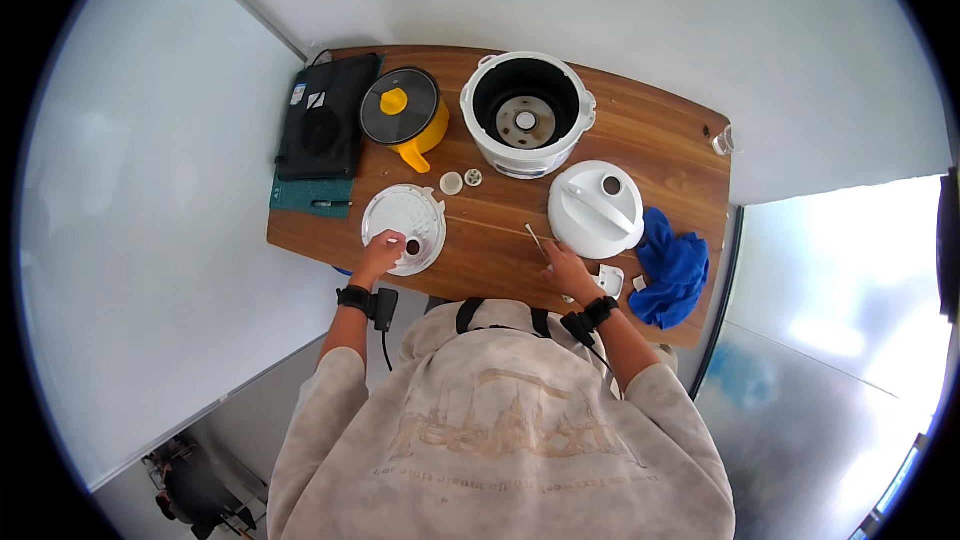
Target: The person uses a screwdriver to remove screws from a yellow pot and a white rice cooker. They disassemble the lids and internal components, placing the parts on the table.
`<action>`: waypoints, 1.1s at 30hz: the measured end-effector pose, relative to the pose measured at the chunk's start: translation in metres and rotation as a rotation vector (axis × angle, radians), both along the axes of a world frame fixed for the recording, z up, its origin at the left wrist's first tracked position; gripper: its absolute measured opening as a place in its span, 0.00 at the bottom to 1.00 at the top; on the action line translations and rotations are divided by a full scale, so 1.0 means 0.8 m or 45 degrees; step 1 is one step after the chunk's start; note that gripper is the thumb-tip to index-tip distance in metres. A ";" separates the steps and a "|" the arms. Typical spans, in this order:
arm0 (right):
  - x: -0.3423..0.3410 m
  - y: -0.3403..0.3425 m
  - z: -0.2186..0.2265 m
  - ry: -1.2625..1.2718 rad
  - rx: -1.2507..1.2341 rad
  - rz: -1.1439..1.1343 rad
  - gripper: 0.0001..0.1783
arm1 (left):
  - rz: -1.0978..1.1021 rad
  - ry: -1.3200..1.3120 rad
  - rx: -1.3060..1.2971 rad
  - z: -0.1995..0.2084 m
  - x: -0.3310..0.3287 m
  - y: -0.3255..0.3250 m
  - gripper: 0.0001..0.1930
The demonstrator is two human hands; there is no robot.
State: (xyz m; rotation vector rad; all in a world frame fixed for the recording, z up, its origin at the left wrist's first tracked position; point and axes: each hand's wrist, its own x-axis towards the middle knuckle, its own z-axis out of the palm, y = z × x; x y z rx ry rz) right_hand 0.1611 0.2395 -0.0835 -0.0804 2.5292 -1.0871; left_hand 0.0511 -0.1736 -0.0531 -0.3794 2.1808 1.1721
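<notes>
At the table's front left, my left hand (378,255) is over a round white disc (410,210), probably the inner plate of a cooker lid, with a dark round hole beside my fingers. Those fingers are pinched together, and something small and pale may be between them. My right hand (570,277) grips a thin, light stick-like tool (532,232) whose tip points up and left. Just beyond that hand lies a domed white lid (590,215) with a raised bar handle and a dark hole. A small white plastic part (609,281) rests beside my right wrist.
A white cooker body (482,140) with a dark inside stands at the back middle. Left of it are a yellow pot (428,135), a black flat appliance (325,125) and a green mat (300,197). Two small round parts (452,183) lie mid-table; a blue cloth (672,265) is at right.
</notes>
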 end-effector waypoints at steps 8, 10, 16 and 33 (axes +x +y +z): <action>-0.005 -0.003 0.016 0.035 0.189 0.089 0.34 | -0.219 0.159 -0.054 0.022 -0.045 0.073 0.16; -0.005 -0.003 0.015 0.072 0.249 0.134 0.35 | -0.312 0.281 -0.100 0.014 -0.059 0.082 0.20; -0.004 -0.004 0.013 0.179 0.354 0.147 0.35 | -0.458 0.665 -0.170 0.012 -0.090 0.130 0.30; 0.002 -0.007 0.020 0.137 0.329 0.051 0.29 | -0.574 0.730 -0.126 -0.022 -0.114 0.149 0.24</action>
